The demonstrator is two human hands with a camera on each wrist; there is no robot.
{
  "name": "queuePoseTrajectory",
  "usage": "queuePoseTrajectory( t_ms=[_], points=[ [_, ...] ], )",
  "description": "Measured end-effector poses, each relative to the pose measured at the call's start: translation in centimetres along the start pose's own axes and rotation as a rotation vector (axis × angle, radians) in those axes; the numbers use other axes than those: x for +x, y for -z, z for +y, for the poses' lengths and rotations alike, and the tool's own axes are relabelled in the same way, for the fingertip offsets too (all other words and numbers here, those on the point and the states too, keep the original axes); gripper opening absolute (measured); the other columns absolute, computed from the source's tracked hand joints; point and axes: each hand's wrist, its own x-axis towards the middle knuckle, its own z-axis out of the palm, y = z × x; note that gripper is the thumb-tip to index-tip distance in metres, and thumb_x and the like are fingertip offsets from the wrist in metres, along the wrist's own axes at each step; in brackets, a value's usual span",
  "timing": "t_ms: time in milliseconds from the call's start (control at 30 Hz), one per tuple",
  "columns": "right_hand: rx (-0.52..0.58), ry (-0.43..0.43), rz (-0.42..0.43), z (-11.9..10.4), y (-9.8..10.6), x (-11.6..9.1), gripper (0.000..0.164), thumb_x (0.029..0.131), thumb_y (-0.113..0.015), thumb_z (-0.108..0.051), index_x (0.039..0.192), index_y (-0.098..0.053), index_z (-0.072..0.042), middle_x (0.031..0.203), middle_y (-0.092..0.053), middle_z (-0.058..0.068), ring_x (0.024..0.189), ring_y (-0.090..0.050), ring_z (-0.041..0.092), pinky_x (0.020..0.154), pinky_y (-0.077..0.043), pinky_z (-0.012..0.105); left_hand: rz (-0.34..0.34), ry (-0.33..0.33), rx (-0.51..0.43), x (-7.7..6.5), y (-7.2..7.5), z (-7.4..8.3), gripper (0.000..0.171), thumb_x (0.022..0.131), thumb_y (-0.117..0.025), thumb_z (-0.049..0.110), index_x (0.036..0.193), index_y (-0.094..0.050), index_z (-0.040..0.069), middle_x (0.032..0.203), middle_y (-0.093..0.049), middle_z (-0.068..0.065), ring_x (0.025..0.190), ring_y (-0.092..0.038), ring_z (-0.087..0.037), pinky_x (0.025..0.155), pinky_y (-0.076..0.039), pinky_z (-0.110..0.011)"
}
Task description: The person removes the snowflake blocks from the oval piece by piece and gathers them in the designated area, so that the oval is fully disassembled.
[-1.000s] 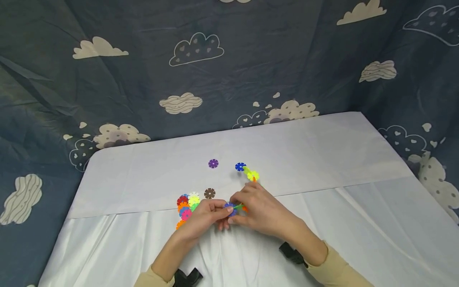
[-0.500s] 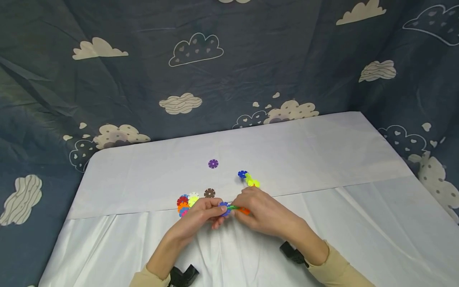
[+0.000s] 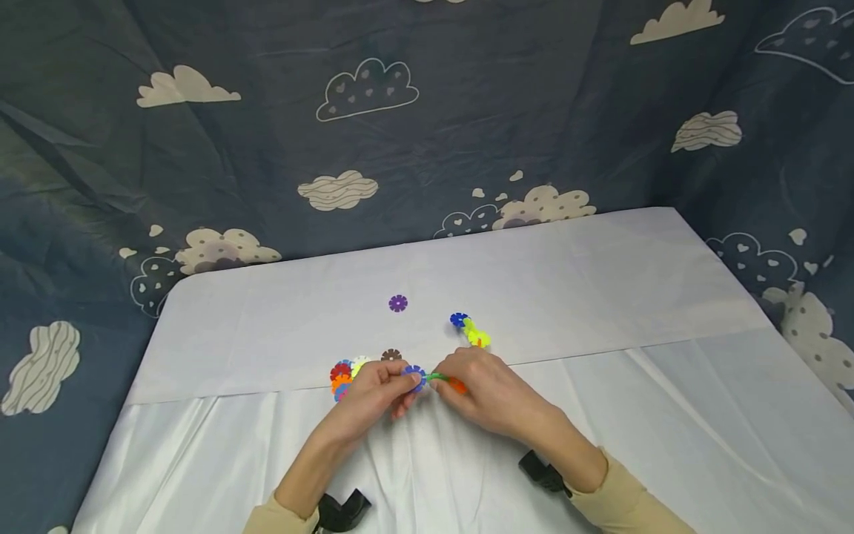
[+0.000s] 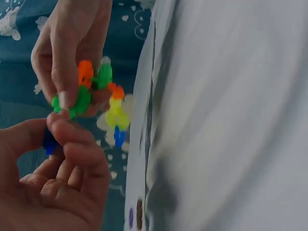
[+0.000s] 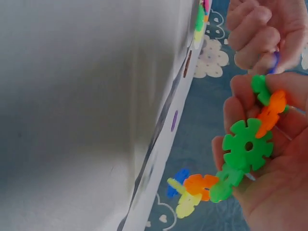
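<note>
Between thumb and fingers my left hand point(image 3: 367, 393) pinches a periwinkle-blue snowflake disc point(image 3: 416, 370), a notched plastic building piece. My right hand point(image 3: 500, 389) holds a chain of linked snowflake discs. In the right wrist view a large green disc point(image 5: 236, 151) lies against the fingers, with an orange disc point(image 5: 269, 118) and a smaller green disc toward the left hand. Past the right hand the chain's far end sticks out, with yellow discs point(image 3: 478, 338) and a dark blue disc point(image 3: 458, 320). The green end meets the periwinkle disc's edge; whether they are joined I cannot tell.
A pile of loose discs point(image 3: 340, 371) in several colours lies on the white cloth point(image 3: 233, 445), partly behind the left hand. A brown disc point(image 3: 391, 355) lies behind that hand's fingers, and a purple disc point(image 3: 398, 303) farther back. A dark cloud-print curtain point(image 3: 400, 148) hangs behind the table.
The left hand with the periwinkle disc has shifted slightly left and away from me. The right hand's fingers have drawn closer round the chain, whose far end has swung right and slightly nearer.
</note>
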Motion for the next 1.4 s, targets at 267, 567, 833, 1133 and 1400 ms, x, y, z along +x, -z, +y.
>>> queuePoseTrajectory(
  t_ms=[267, 567, 833, 1133, 1400],
  points=[
    [-0.015, -0.067, -0.001, 0.7, 0.2, 0.0, 0.006, 0.093, -0.068, -0.019, 0.093, -0.071, -0.014, 0.086, -0.064, -0.01, 0.079, -0.056, 0.007, 0.078, -0.049, 0.032, 0.326, 0.008, 0.506, -0.2, 2.4, 0.0, 0.022, 0.1, -0.055, 0.016, 0.088, -0.069, 0.003, 0.074, -0.057, 0.002, 0.064, -0.047, -0.013, 0.063, -0.04, -0.029],
    [0.013, -0.087, -0.03, 0.8, 0.3, -0.1, 0.007, 0.095, -0.063, -0.017, 0.091, -0.069, -0.014, 0.08, -0.059, -0.012, 0.075, -0.052, 0.008, 0.074, -0.047, 0.03, 0.499, -0.063, 0.705, -0.3, 3.6, 0.0, 0.021, 0.094, -0.064, 0.013, 0.113, -0.071, 0.006, 0.088, -0.056, 0.0, 0.065, -0.048, -0.016, 0.058, -0.04, -0.031],
    [0.057, -0.101, -0.071, 0.9, 0.3, -0.2, 0.013, 0.099, -0.055, -0.013, 0.093, -0.067, -0.013, 0.078, -0.052, -0.013, 0.074, -0.048, 0.009, 0.073, -0.044, 0.028, 0.303, -0.161, 0.457, -0.4, 1.1, 0.7, 0.016, 0.094, -0.066, 0.013, 0.109, -0.072, 0.012, 0.094, -0.066, 0.005, 0.081, -0.06, -0.016, 0.067, -0.049, -0.03],
    [0.095, -0.084, -0.177, 0.9, 0.6, 0.1, 0.011, 0.099, -0.06, -0.02, 0.096, -0.07, -0.016, 0.074, -0.052, -0.014, 0.074, -0.049, 0.008, 0.07, -0.043, 0.027, 0.238, -0.298, 0.586, -0.5, -1.9, 0.2, 0.018, 0.088, -0.073, 0.007, 0.104, -0.073, 0.015, 0.092, -0.065, 0.011, 0.073, -0.058, -0.007, 0.061, -0.049, -0.025],
    [0.119, -0.119, -0.183, 0.6, 0.8, 0.0, 0.015, 0.095, -0.064, -0.033, 0.101, -0.072, -0.022, 0.082, -0.058, -0.022, 0.082, -0.054, 0.006, 0.079, -0.044, 0.033, 0.214, -0.387, 0.706, -0.5, -2.2, 0.5, 0.016, 0.082, -0.08, 0.009, 0.086, -0.066, 0.015, 0.076, -0.056, 0.012, 0.066, -0.049, -0.007, 0.057, -0.044, -0.023]
  ],
)
